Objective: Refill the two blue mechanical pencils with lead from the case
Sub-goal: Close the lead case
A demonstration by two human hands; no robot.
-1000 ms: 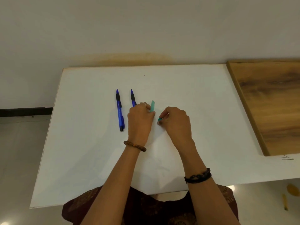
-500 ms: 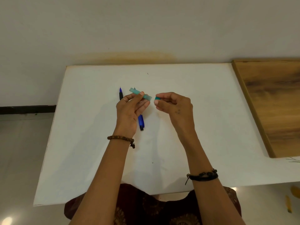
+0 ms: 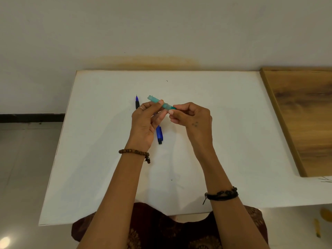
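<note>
A slim teal lead case [image 3: 156,100] is held above the white table [image 3: 215,141], tilted up to the left. My left hand [image 3: 146,123] pinches its middle. My right hand [image 3: 190,116] pinches the darker teal cap end [image 3: 173,107] of the case. Two blue mechanical pencils lie on the table under my hands. Of the left pencil [image 3: 137,102] only the tip and black grip show past my left hand. Of the right pencil [image 3: 159,135] only the rear end shows below my left hand.
A wooden board [image 3: 305,119] lies on the table's right side. The table's far edge meets the wall. Small yellow objects [image 3: 321,221] lie on the floor at the lower right.
Both hands rose from the table with the lead case. The case went from near upright to tilted. My right fingers, briefly apart from the case, are back on its cap end.
</note>
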